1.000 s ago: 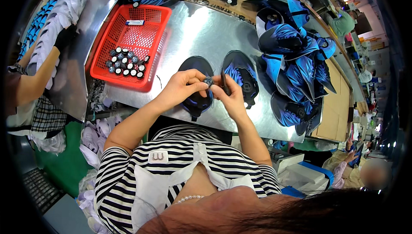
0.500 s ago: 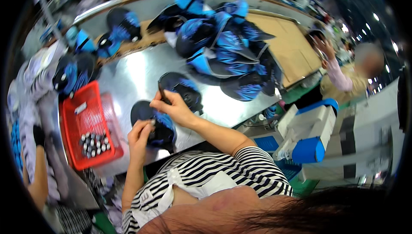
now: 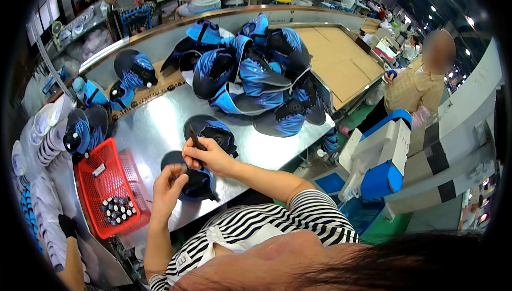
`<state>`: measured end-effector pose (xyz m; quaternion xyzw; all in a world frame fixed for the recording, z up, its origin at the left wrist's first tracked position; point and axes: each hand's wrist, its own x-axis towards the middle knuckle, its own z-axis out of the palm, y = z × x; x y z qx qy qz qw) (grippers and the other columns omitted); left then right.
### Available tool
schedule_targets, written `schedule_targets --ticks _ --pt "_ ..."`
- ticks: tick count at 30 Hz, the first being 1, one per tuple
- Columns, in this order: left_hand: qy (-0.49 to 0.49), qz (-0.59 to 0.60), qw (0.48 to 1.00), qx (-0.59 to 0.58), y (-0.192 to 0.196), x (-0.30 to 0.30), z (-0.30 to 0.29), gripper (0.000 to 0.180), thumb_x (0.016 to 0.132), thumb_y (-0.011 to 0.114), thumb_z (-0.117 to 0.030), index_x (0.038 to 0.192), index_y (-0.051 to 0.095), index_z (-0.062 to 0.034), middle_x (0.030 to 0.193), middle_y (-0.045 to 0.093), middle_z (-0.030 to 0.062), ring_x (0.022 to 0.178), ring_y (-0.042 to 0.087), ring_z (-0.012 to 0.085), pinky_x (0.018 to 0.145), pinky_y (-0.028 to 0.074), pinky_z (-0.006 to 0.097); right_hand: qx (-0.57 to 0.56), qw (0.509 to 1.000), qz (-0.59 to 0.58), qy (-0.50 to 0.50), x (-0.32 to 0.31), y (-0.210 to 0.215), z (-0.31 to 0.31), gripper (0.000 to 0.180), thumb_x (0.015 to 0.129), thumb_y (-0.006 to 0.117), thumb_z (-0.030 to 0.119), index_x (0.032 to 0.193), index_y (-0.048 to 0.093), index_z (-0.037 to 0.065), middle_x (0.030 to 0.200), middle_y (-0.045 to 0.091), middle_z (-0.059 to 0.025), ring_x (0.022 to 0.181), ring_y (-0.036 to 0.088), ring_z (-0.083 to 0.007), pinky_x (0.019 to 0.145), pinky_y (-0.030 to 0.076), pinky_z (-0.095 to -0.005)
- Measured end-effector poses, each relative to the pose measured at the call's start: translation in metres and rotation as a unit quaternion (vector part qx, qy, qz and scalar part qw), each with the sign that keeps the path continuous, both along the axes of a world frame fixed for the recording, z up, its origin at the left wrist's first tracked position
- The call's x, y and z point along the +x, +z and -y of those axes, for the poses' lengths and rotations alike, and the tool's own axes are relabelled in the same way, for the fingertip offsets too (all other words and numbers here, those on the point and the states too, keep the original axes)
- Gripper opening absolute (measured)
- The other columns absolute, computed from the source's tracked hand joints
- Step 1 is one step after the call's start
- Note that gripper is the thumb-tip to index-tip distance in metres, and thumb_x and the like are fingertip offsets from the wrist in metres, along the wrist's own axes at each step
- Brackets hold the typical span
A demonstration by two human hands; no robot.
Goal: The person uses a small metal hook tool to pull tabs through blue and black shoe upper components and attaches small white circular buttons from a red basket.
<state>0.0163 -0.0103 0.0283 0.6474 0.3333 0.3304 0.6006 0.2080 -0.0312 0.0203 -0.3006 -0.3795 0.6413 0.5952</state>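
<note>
On the metal counter (image 3: 160, 125), a dark blue cap (image 3: 198, 183) lies under both hands. The right hand (image 3: 209, 156) pinches a thin dark strip (image 3: 196, 138); the left hand (image 3: 169, 185), loosely curled, rests on the cap. It looks light and soft-crowned, best held by its stiffer brim.

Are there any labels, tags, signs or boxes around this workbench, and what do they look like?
White tag: small rectangle lying in the red basket, at the person's left.
Shirt patch: small pale square on the striped top, near the lower edge.
Cardboard sheets: flat, brown, plain, on the far right of the bench.
Blue and white machine housing: boxy, right of the table; no screen visible.
No signs can be made out.
</note>
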Motion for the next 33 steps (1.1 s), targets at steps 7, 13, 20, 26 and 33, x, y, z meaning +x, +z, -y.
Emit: schedule_targets --ticks 7,13,20,26,33 --pt "0.039 -0.02 0.997 -0.064 0.008 -0.01 -0.003 0.008 0.09 0.06 -0.009 0.085 0.061 -0.0025 0.067 0.058 0.0005 0.057 0.053 0.0058 0.051 0.036 0.018 0.439 0.666 0.562 -0.22 0.013 0.016 0.014 0.028 0.068 0.065 -0.001 0.096 0.063 0.001 0.089 0.065 -0.0119 0.079 0.064 -0.0313 0.065 0.051 -0.0385" --pt "0.017 0.016 0.991 -0.13 -0.004 -0.006 0.002 0.011 0.087 0.061 -0.004 0.094 0.065 0.0029 0.079 0.067 0.008 0.061 0.059 0.0091 0.053 0.041 0.018 0.318 0.817 0.467 -0.116 0.011 -0.006 0.009 0.016 0.081 0.067 0.007 0.093 0.059 0.001 0.08 0.064 -0.01 0.068 0.061 -0.0216 0.061 0.048 -0.0297" --pt "0.012 0.114 0.966 -0.232 -0.023 -0.007 0.001 0.008 0.084 0.063 -0.003 0.09 0.065 0.0023 0.078 0.065 0.0096 0.063 0.057 0.0106 0.054 0.039 0.019 0.081 0.977 0.19 0.056 -0.003 -0.019 0.016 0.014 0.09 0.063 0.014 0.091 0.055 0.002 0.078 0.062 -0.0029 0.068 0.057 -0.0077 0.061 0.045 -0.0214" --pt "0.025 0.115 0.965 -0.234 -0.024 -0.01 -0.005 0.01 0.086 0.063 -0.011 0.084 0.062 -0.0018 0.07 0.058 0.0045 0.06 0.052 0.0096 0.055 0.036 0.021 0.347 0.657 0.643 -0.186 0.019 0.01 0.021 0.026 0.07 0.076 0.025 0.092 0.067 0.013 0.076 0.058 -0.0046 0.07 0.057 -0.0255 0.062 0.045 -0.0368" --pt "-0.019 0.088 0.97 -0.226 -0.021 -0.007 0.004 0.009 0.086 0.064 -0.01 0.084 0.062 -0.0018 0.071 0.058 0.0009 0.06 0.049 0.0055 0.056 0.038 0.019 0.107 0.836 0.533 0.079 0.017 0.019 0.034 0.033 0.075 0.074 0.017 0.107 0.068 0.009 0.076 0.056 -0.0077 0.072 0.054 -0.0252 0.066 0.044 -0.0349"
